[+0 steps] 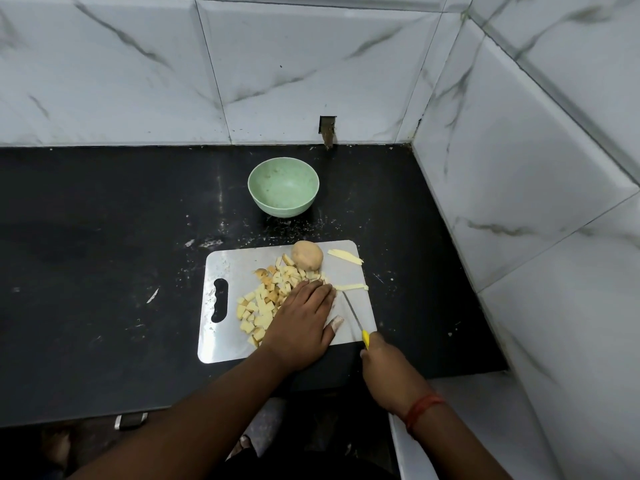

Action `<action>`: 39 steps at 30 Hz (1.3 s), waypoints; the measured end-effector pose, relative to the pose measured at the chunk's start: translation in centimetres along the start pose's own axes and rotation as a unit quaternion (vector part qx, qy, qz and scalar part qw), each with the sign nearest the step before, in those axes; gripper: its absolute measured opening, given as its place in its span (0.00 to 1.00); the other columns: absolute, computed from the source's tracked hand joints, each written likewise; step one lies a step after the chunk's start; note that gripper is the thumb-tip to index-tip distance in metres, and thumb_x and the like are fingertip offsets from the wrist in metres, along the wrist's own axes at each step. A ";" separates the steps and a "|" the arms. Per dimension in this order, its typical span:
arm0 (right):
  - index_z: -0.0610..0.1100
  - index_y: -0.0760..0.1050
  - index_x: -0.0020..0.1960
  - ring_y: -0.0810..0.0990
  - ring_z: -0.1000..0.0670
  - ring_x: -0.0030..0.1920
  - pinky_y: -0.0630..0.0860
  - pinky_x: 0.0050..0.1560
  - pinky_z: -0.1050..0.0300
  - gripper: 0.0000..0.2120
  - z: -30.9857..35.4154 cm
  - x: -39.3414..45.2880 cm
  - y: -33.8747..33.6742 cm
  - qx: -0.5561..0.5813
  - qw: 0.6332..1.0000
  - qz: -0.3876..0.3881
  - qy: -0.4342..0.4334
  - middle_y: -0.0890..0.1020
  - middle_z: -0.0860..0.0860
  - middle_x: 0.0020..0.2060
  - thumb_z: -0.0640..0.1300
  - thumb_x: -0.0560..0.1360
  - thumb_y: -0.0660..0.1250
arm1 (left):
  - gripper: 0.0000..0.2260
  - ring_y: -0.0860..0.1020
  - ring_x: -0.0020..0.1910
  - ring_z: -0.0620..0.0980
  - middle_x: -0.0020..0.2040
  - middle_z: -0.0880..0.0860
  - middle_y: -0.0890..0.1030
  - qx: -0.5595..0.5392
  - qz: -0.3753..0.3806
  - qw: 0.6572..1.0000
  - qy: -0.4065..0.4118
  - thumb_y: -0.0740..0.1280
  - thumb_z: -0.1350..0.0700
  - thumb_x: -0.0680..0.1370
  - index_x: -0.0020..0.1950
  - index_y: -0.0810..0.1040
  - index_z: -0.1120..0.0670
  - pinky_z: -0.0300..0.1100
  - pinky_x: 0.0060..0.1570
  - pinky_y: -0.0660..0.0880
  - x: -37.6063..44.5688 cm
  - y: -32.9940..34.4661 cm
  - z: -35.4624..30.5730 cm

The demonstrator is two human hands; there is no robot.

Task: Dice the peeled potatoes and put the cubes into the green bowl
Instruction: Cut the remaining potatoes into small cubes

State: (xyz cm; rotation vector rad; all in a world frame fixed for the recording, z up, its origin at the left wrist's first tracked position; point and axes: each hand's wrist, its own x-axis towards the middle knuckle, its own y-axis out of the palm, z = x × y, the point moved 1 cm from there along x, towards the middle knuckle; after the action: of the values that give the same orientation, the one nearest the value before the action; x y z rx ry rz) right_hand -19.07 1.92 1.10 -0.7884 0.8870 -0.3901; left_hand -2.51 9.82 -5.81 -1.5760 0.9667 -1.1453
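Note:
A steel cutting board (221, 265) lies on the black counter. A pile of potato cubes (263, 299) covers its middle, with a whole peeled potato (307, 256) at the far edge. My left hand (301, 320) lies flat on the board, fingers straight, pressing down potato strips (351, 287) that stick out past its fingertips. My right hand (382, 362) grips a yellow-handled knife (353, 315); its blade points toward those strips. More strips (345, 256) lie at the board's far right corner. The green bowl (283, 191) stands beyond the board with nothing in it.
White marble-tiled walls close in the counter (104, 237) at the back and the right. Small scraps and white specks dot the counter around the board. The counter's front edge runs just below the board.

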 end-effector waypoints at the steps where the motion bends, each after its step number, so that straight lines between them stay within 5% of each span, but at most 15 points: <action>1: 0.40 0.66 0.60 0.80 0.45 0.48 0.74 0.45 0.54 0.09 0.2 0.1 -0.2 0.005 1.000 -0.007 -0.002 0.78 0.43 0.48 0.42 0.82 0.54 | 0.25 0.70 0.72 0.55 0.71 0.55 0.76 -0.002 -0.002 1.000 0.000 0.57 0.43 0.84 0.74 0.75 0.58 0.53 0.77 0.61 0.0 -0.1 0.0; 5: 0.40 0.66 0.63 0.80 0.44 0.50 0.74 0.47 0.55 0.11 1.2 0.8 -0.9 0.013 1.000 -0.024 -0.006 0.79 0.41 0.53 0.41 0.82 0.54 | 0.25 0.70 0.71 0.56 0.70 0.55 0.75 -0.005 -0.002 1.000 0.004 0.58 0.42 0.84 0.74 0.74 0.58 0.52 0.77 0.60 0.0 -0.3 0.1; 13: 0.41 0.67 0.53 0.76 0.48 0.41 0.68 0.40 0.56 0.06 -0.7 0.2 -3.7 0.093 0.992 -0.080 0.000 0.77 0.45 0.42 0.45 0.83 0.56 | 0.26 0.69 0.75 0.57 0.71 0.58 0.75 0.007 -0.035 0.997 0.061 0.56 0.43 0.86 0.72 0.75 0.60 0.57 0.78 0.60 1.4 -2.1 -1.1; 19: 0.40 0.68 0.50 0.71 0.52 0.34 0.64 0.32 0.58 0.06 -1.5 0.3 -4.7 0.117 0.987 -0.108 0.001 0.74 0.47 0.37 0.44 0.82 0.57 | 0.28 0.63 0.79 0.56 0.77 0.58 0.69 0.036 0.048 0.983 0.173 0.55 0.44 0.84 0.77 0.70 0.61 0.53 0.80 0.55 5.5 -0.8 -4.1; 24: 0.42 0.67 0.51 0.72 0.52 0.34 0.65 0.34 0.56 0.08 -2.5 0.4 -5.0 0.131 0.986 -0.101 0.006 0.72 0.49 0.35 0.47 0.83 0.57 | 0.33 0.68 0.76 0.58 0.76 0.60 0.72 0.073 0.078 0.987 0.122 0.41 0.42 0.86 0.76 0.70 0.62 0.52 0.79 0.55 3.7 -0.2 -1.9; 29: 0.42 0.67 0.51 0.72 0.52 0.34 0.68 0.35 0.57 0.08 -2.8 0.7 -4.6 0.142 0.986 -0.084 0.004 0.72 0.49 0.35 0.47 0.83 0.56 | 0.29 0.69 0.75 0.58 0.72 0.59 0.75 0.089 0.052 0.991 0.080 0.49 0.42 0.86 0.73 0.74 0.61 0.54 0.79 0.55 1.8 -0.3 0.3; 34: 0.41 0.67 0.51 0.71 0.51 0.32 0.68 0.34 0.56 0.09 -2.2 1.0 -5.0 0.148 0.986 -0.081 -0.011 0.72 0.49 0.34 0.46 0.83 0.56 | 0.33 0.68 0.76 0.59 0.73 0.60 0.74 0.075 0.053 0.995 0.051 0.44 0.40 0.86 0.74 0.73 0.61 0.57 0.79 0.59 4.9 -1.2 -1.1; 39: 0.40 0.67 0.52 0.70 0.52 0.32 0.69 0.35 0.55 0.09 -2.0 0.9 -5.1 0.139 0.987 -0.076 -0.018 0.71 0.49 0.34 0.46 0.83 0.56 | 0.38 0.68 0.75 0.58 0.73 0.59 0.74 0.113 0.101 0.988 0.015 0.40 0.36 0.83 0.76 0.71 0.61 0.56 0.81 0.52 8.3 -1.2 -1.5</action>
State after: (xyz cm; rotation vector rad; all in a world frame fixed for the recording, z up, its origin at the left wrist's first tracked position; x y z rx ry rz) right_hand -20.12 -2.89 3.66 -0.6051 0.7213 -0.6186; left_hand -1.79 1.97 -2.54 -1.2538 0.9568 -1.0958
